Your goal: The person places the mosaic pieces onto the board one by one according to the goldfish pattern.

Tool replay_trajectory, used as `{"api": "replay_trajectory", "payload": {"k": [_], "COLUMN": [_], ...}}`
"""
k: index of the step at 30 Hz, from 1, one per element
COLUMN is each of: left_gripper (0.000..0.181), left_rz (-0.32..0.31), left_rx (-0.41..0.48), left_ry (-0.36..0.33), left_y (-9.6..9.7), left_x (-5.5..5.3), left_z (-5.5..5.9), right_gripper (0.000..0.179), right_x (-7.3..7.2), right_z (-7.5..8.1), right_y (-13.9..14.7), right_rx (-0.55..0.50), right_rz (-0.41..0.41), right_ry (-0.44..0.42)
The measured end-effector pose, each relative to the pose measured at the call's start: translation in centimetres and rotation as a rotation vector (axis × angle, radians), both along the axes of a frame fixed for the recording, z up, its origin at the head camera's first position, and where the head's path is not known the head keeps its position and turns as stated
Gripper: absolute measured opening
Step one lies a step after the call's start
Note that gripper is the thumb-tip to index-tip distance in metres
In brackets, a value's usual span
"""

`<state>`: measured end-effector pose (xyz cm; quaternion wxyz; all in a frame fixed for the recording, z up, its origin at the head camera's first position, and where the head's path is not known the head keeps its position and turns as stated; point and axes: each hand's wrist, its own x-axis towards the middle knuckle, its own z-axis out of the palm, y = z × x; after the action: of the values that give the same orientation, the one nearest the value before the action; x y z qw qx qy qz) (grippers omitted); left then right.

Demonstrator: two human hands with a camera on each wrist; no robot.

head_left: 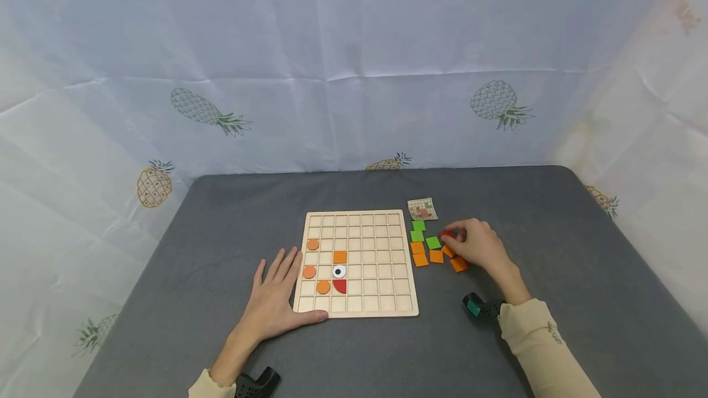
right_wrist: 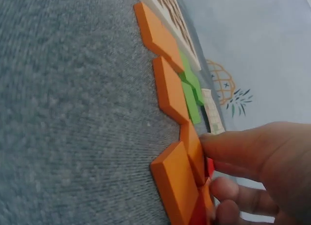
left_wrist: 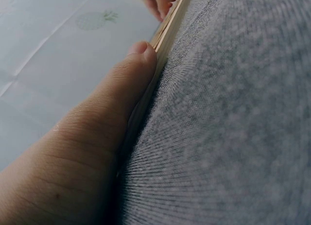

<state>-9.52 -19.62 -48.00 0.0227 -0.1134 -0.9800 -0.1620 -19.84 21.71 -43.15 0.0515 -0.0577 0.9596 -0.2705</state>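
A wooden grid board (head_left: 376,263) lies on the table. Its cells hold orange discs (head_left: 323,287), an orange square (head_left: 340,257), a white disc with a black dot (head_left: 339,271) and a red quarter-round (head_left: 340,286). My left hand (head_left: 275,300) rests with fingers spread on the board's left edge, thumb (left_wrist: 131,72) along its near edge. To the right of the board, my right hand (head_left: 478,243) pinches a red piece (head_left: 447,234) between thumb and fingers, among loose orange tiles (right_wrist: 170,89) and green tiles (head_left: 433,242). Fingers partly hide the red piece.
A small card with a printed grid pattern (head_left: 422,209) lies beyond the green tiles, near the board's far right corner. Black wrist straps (head_left: 480,306) hang near both wrists. Behind the grey table (head_left: 232,220) hangs a pineapple-print cloth (head_left: 354,121).
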Motion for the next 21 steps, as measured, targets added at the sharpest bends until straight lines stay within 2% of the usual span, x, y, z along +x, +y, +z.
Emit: {"api": "replay_trajectory", "payload": {"k": [6,8,21], "left_gripper": [0.13,0.13,0.129], "left_rz": [0.001,-0.002,0.003], "left_rx": [0.004,0.006,0.009], "left_ry": [0.011,0.015,-0.014], "left_y": [0.0,0.1,0.1], "left_x": [0.0,0.0,0.0], "left_z": [0.0,0.0,0.1], "right_gripper": [0.041,0.043,0.046], "right_x": [-0.1,-0.1,0.6], "right_z": [-0.2,-0.3,0.4], "right_y": [0.1,0.3,1.2], "right_rx": [0.039,0.035,-0.021], "right_rz": [-0.157,-0.183,-0.098], "right_ry": [0.041,0.038,-0.072]}}
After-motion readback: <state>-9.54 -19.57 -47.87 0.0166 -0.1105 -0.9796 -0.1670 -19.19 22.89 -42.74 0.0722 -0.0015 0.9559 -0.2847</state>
